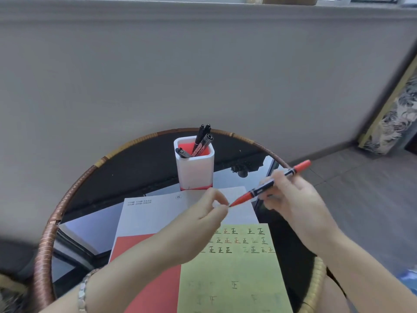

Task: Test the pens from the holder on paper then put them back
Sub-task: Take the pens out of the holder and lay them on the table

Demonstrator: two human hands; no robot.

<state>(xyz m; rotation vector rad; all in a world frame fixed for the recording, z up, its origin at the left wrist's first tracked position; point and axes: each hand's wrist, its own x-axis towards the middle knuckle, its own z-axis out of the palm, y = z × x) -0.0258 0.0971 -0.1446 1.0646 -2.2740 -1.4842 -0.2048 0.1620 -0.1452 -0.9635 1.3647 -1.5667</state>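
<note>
Green paper (234,279) nearest, w/ test marks; above it L hand (203,224) pinches the lower cap tip of the red pen (268,185), R hand (291,199) gripping its barrel, holder (195,170) just behind: so slight a pinch could let the cap slip & roll off the table (67,199).

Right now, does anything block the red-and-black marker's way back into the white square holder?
Nothing visible does. The red-and-black marker in the right hand has open air to the white square holder; the left hand pinches its tip; black pens leave room inside.
</note>
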